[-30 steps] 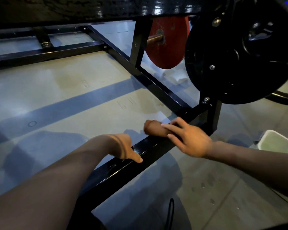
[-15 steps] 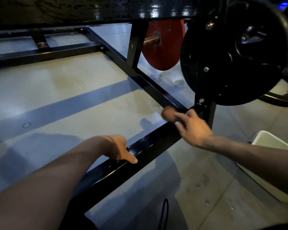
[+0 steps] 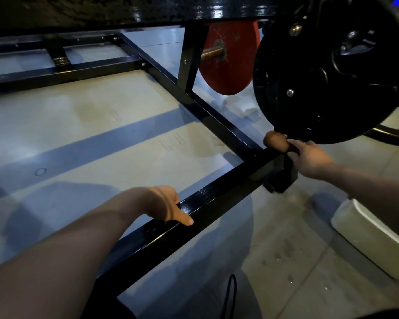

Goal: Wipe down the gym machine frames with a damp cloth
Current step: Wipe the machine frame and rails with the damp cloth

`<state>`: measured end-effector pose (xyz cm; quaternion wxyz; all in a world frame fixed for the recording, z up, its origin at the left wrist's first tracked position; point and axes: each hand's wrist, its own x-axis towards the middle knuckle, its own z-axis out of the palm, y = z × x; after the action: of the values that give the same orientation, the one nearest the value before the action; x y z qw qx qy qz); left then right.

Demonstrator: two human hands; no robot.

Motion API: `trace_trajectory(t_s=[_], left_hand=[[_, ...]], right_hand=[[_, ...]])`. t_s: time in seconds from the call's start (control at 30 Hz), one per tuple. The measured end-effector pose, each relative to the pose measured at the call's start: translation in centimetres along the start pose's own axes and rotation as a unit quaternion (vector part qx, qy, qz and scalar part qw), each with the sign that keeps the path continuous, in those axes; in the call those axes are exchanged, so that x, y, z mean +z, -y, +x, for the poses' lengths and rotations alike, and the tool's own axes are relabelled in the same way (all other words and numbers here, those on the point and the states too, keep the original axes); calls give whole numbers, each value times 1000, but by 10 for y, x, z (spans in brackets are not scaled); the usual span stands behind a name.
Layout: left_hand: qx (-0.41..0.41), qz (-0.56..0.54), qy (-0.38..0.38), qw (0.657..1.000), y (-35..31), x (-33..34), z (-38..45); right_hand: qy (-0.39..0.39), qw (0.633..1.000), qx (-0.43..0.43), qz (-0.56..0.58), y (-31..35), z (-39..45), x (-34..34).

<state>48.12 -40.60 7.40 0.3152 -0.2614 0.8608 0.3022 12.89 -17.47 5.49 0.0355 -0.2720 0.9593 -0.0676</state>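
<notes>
Two hands share the work: the left hand [image 3: 168,207] grips the black frame rail [image 3: 217,194] at 7 o'clock, probably as a brace, while the right hand [image 3: 309,157] clutches the bunched brown cloth [image 3: 275,139] against the rail's 2 o'clock end under the black weight plate [image 3: 320,72].
</notes>
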Motion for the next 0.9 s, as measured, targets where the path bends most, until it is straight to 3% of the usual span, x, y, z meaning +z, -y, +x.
trace_trajectory(t_s=[0.1,0.27,0.37,0.47,0.57,0.67,0.73,0.83,0.9], left_hand=[[0,-11,9,1000,1,0,1],[-12,-9,2,1000,-2,-1,2],[-10,-33,0,999,-2,1,5],[-17,-41,-3,999,-1,2,3],[-17,-41,-4,999,0,0,-4],[-14,-9,11,1000,2,-2,-4],[-10,4,11,1000,3,-2,-4],[-10,1,10,1000,1,-3,-8],[-4,4,-8,1000,0,-2,-9]], right_hand=[[2,998,-11,58,54,-37,12],[81,967,-236,58,138,-126,20],[143,918,-365,58,154,-147,15],[134,900,-415,10,135,-128,8],[62,939,-338,-25,88,-85,13],[8,991,-124,-39,41,-35,6],[8,999,-13,-31,24,-15,-5],[37,999,32,-20,42,-21,-9],[64,998,3,8,70,-37,-6]])
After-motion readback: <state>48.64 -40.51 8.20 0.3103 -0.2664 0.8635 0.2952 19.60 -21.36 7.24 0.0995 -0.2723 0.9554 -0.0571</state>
